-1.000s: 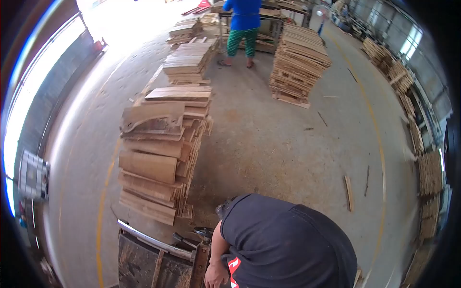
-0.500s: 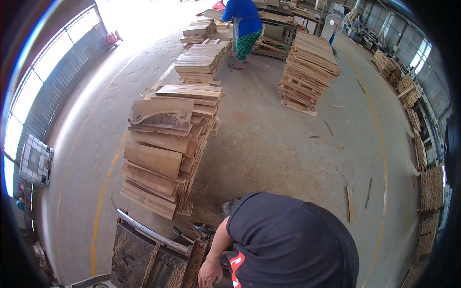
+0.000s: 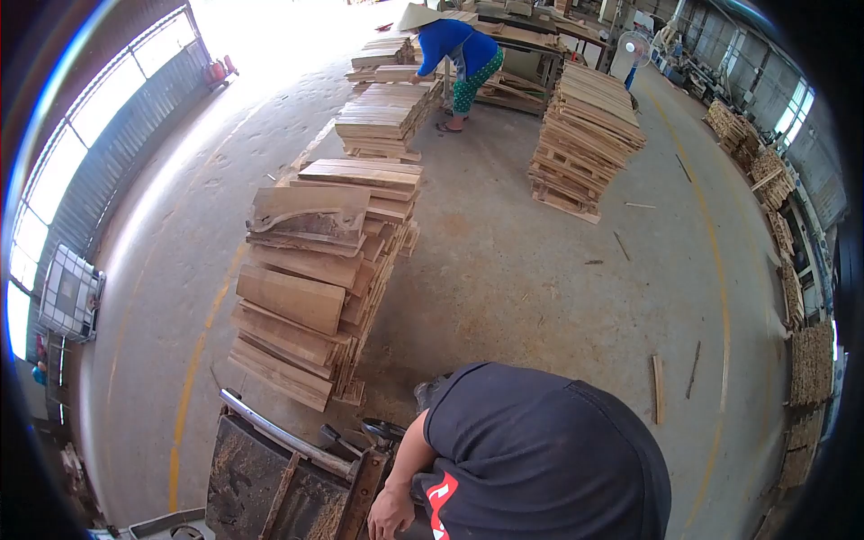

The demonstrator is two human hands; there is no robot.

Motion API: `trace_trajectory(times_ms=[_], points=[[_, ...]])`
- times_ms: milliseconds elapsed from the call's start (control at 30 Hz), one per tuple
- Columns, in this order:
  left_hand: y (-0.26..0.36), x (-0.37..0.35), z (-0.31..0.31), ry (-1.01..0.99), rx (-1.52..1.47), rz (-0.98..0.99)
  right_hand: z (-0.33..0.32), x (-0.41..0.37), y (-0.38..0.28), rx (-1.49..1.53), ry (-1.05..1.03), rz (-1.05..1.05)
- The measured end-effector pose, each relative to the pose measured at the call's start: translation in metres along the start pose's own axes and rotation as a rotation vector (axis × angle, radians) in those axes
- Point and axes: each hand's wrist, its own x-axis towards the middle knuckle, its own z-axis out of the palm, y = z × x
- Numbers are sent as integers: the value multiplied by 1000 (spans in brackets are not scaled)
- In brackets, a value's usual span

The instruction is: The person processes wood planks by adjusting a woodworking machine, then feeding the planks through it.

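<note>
Head view: caged tank [image 3: 72, 293] (contents unclear); wearer's hands unseen, state I cannot tell

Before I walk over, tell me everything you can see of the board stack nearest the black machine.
The board stack is a pile of brown boards, wooden by their grain. They overlap at slightly differing angles, roughly flat, with uneven ends. One upper board has a dark patch with a curving edge. The pile stands just beyond the black machine; nobody touches it. Its underside is mostly hidden.
</note>
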Motion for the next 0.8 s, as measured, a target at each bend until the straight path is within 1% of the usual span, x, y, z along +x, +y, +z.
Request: trace_trajectory(times_ms=[800], points=[[6,3,2,9,5,0,-6,15,-9,-2,44,-33]])
